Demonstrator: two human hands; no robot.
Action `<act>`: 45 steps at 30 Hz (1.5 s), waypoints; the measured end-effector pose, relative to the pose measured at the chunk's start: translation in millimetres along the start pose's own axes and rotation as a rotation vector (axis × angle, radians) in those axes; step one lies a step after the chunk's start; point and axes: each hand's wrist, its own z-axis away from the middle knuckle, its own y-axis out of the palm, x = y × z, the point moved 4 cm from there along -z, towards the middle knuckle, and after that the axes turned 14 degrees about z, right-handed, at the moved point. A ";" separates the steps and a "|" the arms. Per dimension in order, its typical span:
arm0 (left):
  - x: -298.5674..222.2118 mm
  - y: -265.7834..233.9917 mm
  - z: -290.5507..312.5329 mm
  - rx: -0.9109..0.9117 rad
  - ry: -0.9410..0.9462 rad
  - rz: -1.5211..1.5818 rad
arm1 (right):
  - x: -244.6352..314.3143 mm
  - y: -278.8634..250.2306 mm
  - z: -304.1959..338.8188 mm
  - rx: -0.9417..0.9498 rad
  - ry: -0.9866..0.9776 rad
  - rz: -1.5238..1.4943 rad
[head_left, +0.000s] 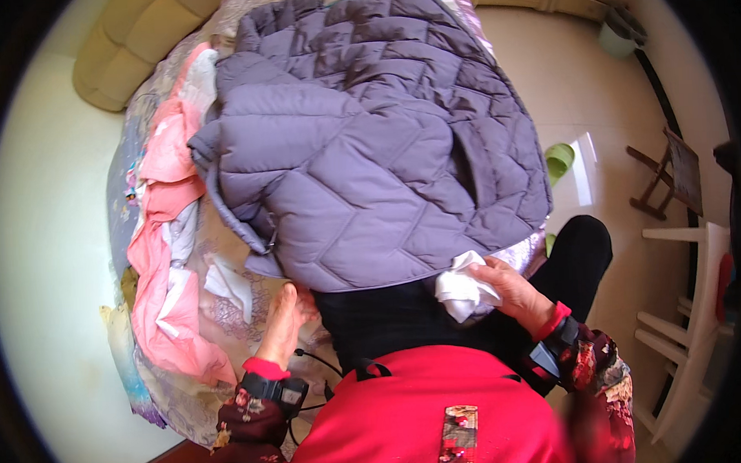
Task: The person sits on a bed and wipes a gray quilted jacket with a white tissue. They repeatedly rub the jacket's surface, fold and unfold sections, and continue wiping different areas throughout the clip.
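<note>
Quilted grey jacket spread over the bed

A white cloth is gripped in the right hand at the jacket's 5 o'clock hem; the left hand is laid flat, fingers together, at 7 o'clock beside pink clothes.

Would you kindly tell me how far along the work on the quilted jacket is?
Done: the purple quilted jacket lies spread over the bed. In hand: the right hand holds a white cloth at its hem; the left hand rests flat beside it. Left: the pink garments remain heaped alongside.

Left hand flat, fingers extended, right hand seemingly curled, both wrists banded
</note>
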 end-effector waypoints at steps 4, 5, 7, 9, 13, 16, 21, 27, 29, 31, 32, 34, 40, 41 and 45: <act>-26.7 17.0 -27.6 0.063 0.163 0.325 | -9.0 -8.4 -13.5 -0.121 -0.037 -0.071; -35.1 20.4 -34.5 0.093 0.232 0.376 | -11.1 -10.4 -18.4 -0.105 -0.088 -0.093; -40.3 6.8 -44.0 0.011 0.288 0.481 | 5.3 -1.6 -14.9 -0.142 -0.119 -0.088; -49.2 3.4 -45.3 -0.045 0.396 0.539 | 4.7 -11.2 -15.6 -0.212 -0.124 -0.089; -76.5 27.7 -8.4 0.026 0.460 0.709 | -6.0 -8.9 -21.1 -0.208 -0.094 -0.102; -81.8 37.8 12.6 0.075 0.418 0.779 | -12.2 -7.4 -28.1 -0.246 -0.051 -0.084; -84.5 55.2 23.3 0.198 0.436 0.882 | -8.6 -9.7 -25.7 -0.221 -0.056 -0.062; -91.6 71.0 24.2 0.375 0.263 1.048 | -11.1 -11.2 -26.6 -0.242 -0.063 -0.087; -89.4 71.3 21.0 0.358 0.248 1.033 | -12.6 -13.1 -27.8 -0.238 -0.060 -0.067; -84.1 63.3 16.6 0.283 0.242 0.986 | -13.1 -12.9 -27.5 -0.241 -0.055 -0.051; -80.8 55.7 13.4 0.218 0.243 0.944 | -11.9 -10.7 -26.9 -0.246 -0.056 -0.046; -77.1 45.7 12.5 0.149 0.253 0.900 | -9.6 -8.0 -25.0 -0.247 -0.057 -0.034; -88.6 55.6 24.6 0.128 0.332 0.767 | -14.5 -16.4 -25.0 -0.272 -0.067 -0.004; -87.0 55.5 26.0 0.118 0.347 0.723 | -13.8 -17.3 -24.3 -0.273 -0.063 0.007; -75.0 43.1 24.7 0.074 0.356 0.531 | -11.8 -25.2 -23.3 -0.291 -0.098 0.008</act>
